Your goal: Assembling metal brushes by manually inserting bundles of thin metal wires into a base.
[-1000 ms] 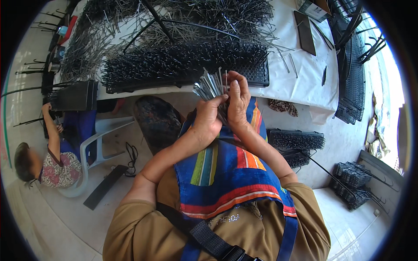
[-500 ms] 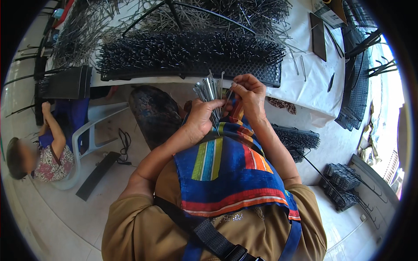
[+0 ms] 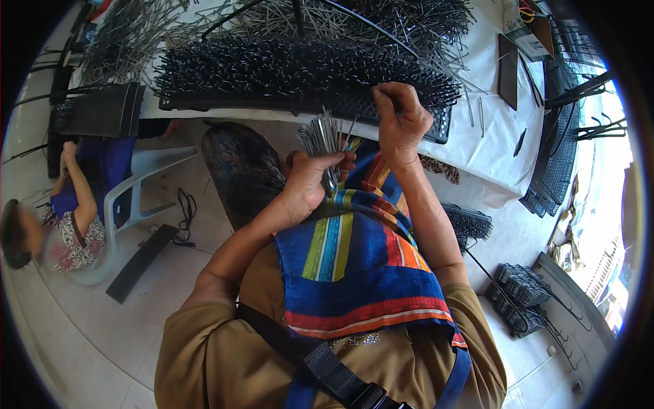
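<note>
A bundle of thin grey metal rods point(image 3: 323, 138) sticks up out of my left hand point(image 3: 305, 184), whose fingers are wrapped round it above my lap. My right hand point(image 3: 405, 128) is raised over the front right part of a long black perforated rack point(image 3: 441, 124). Its thumb and forefinger are bent together in a pinch; whatever lies between them is too small to make out. Dense rows of upright dark rods point(image 3: 286, 71) fill most of the rack, while some holes show along its front edge.
Loose metal rods point(image 3: 136, 34) lie heaped behind the rack on the white-covered table point(image 3: 497, 146). A dark flat bar point(image 3: 507, 71) and an open box point(image 3: 530, 34) are at the right. Another person sits on a plastic chair point(image 3: 133, 187) at left. Black racks point(image 3: 521, 286) stand on the floor.
My right hand has moved up and away from the bundle to the rack's front right part. The left hand keeps the rods at nearly the same place. The view has shifted slightly.
</note>
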Available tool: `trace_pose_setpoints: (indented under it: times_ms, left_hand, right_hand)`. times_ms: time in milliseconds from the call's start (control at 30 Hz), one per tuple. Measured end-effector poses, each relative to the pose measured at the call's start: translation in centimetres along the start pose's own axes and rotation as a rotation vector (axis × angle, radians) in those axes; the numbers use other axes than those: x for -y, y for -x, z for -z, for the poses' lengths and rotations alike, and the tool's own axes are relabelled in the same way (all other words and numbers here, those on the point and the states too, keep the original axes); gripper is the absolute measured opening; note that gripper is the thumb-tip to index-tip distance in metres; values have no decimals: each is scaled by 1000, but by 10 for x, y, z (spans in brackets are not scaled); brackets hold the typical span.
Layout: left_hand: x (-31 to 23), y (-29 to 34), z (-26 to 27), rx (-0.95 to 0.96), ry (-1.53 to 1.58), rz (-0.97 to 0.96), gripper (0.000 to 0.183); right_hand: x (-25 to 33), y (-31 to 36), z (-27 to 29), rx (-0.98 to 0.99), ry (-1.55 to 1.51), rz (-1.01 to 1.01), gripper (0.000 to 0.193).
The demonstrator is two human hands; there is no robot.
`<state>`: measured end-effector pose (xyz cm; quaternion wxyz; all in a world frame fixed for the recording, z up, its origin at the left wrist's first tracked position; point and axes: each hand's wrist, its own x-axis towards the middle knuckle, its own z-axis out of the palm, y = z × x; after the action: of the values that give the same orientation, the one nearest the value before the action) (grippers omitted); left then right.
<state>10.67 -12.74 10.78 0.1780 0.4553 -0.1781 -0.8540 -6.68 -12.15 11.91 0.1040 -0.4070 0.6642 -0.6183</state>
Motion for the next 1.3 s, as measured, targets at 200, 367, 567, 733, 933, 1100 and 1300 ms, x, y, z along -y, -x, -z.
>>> trace_pose_setpoints:
  times_ms: [200,367,567,733,933,1100,1300]
  left_hand:
    - [4,-8,5,28,55,24,18]
    - [6,-11,4,40,118,66,17]
    - [2,-10,8,185,259,53,15]
    - [-7,-7,-4,135,161,119,17]
    - [-4,-13,4,-25,141,-5,16]
    - [-4,-6,-8,-20,53,-60,17]
    - [-6,-9,-6,-2,113,-9,13]
  right_hand:
    - [6,-8,-15,127,292,154,6]
    - [15,-17,-23,300,525,207,8]
    - [11,3,3,322,145,-206,9]
    - [6,9,9,392,-388,-744,10]
    - [13,-5,3,-54,-261,-341,9]
    - [7,-17,-8,-40,114,40,9]
    - [12,-28,-11,85,269,206,9]
